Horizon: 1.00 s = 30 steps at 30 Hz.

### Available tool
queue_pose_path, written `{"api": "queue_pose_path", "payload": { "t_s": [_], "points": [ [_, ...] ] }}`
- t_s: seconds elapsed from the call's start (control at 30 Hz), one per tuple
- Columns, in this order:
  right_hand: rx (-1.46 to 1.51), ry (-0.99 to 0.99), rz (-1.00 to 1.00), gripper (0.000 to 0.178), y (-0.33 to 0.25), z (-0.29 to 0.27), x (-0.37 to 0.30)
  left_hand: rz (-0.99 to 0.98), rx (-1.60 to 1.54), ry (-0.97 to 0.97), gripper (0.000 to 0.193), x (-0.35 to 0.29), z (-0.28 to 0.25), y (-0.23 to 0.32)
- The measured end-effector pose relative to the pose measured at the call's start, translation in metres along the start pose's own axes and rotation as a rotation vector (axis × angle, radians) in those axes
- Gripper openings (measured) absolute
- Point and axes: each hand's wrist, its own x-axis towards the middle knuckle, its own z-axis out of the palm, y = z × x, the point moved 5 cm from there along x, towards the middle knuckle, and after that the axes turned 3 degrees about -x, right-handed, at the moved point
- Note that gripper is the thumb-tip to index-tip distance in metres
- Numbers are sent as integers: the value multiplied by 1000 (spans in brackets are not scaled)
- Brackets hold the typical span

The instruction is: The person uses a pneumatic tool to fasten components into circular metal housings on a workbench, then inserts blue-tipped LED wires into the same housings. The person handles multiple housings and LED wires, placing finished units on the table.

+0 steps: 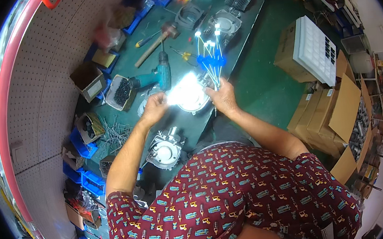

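A round metal housing (193, 101) lies on the bench in front of me, much of it washed out by bright glare. My right hand (223, 98) is closed at its right side around a bundle of thin white wires (215, 73). The wires fan out away from me, with blue pieces midway and white connectors (217, 32) at their far ends. At the housing's left edge my left hand (155, 108) has its fingertips pinched together. Glare hides whatever they hold. A second metal housing (165, 152) sits nearer to me, below the left hand.
A teal power drill (161, 71) lies beyond my left hand, near a hammer (152, 48) and a box of dark screws (120, 93). More metal castings (227, 22) stand farther back. Blue bins (91, 182) line the left side. Cardboard boxes (314, 111) stand on the right.
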Motion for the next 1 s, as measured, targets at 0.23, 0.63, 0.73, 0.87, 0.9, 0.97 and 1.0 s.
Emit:
{"api": "queue_pose_path", "payload": {
  "t_s": [0.23,0.63,0.73,0.87,0.9,0.97,1.0],
  "points": [
    [19,2,19,32,-4,0,-2,218,341,143,13,-15,4,9],
    [27,-30,61,32,-12,-1,-1,280,369,54,16,-12,7,38],
    [27,-7,39,32,-12,0,-2,505,764,254,14,-22,15,42],
    [20,-13,51,31,-8,1,-3,-101,25,106,10,-6,0,-19],
    [27,-16,54,31,-8,1,-1,-218,-34,75,13,-2,-3,-28],
    [33,-21,58,30,-8,0,-1,-347,-101,-31,18,1,-4,-32],
    [32,-25,60,30,-8,0,-3,-425,-170,-84,18,2,-3,-26]
  ]
}}
